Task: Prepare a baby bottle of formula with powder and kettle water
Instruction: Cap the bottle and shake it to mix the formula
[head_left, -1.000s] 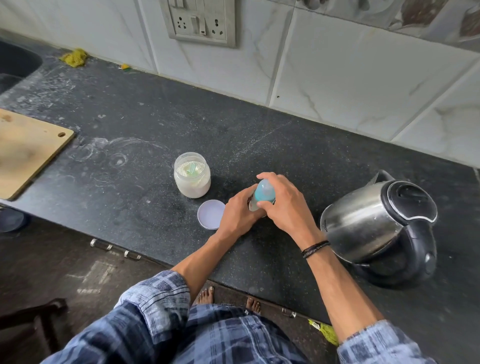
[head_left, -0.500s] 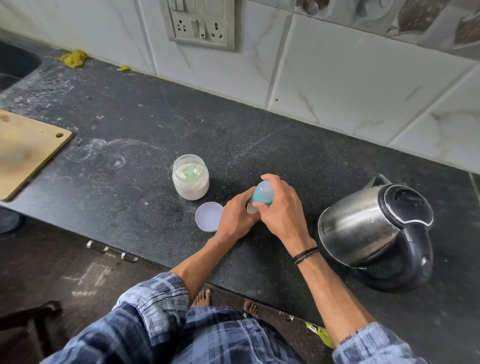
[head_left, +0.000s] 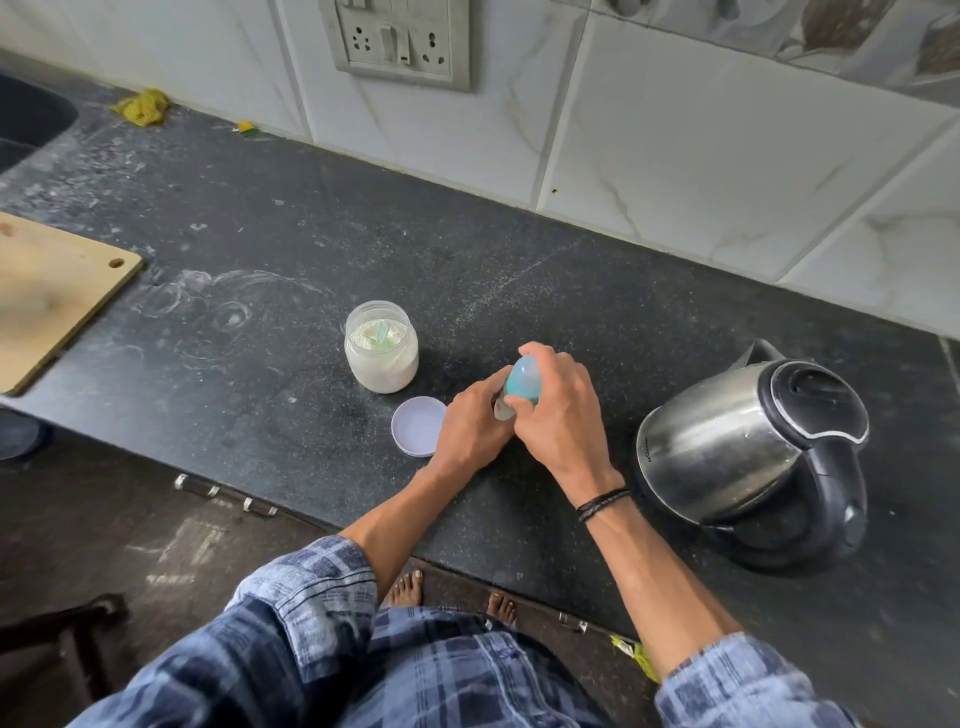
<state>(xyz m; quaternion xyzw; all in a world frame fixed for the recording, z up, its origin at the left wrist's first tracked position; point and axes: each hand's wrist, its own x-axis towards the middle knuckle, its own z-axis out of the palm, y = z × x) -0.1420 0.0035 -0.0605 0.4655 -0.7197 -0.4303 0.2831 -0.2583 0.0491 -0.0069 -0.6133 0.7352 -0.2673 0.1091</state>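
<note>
A small baby bottle with a blue cap (head_left: 523, 383) stands on the black counter (head_left: 291, 260). My left hand (head_left: 475, 421) grips its lower body. My right hand (head_left: 558, 410) is curled over the blue cap from above. Most of the bottle is hidden by both hands. An open jar of white powder (head_left: 382, 347) with a green scoop inside stands to the left. Its pale lid (head_left: 418, 425) lies flat beside my left hand. A steel kettle with a black handle (head_left: 753, 447) sits to the right, lid closed.
A wooden cutting board (head_left: 49, 291) lies at the counter's left end, with a dark sink (head_left: 26, 124) beyond it. A wall socket panel (head_left: 400, 41) sits on the tiled wall. A yellow scrap (head_left: 143, 106) lies at the back. The counter's front edge runs just below my forearms.
Both hands stay on the bottle. My right hand's fingers have shifted slightly round the blue cap. Jar, lid and kettle have not moved.
</note>
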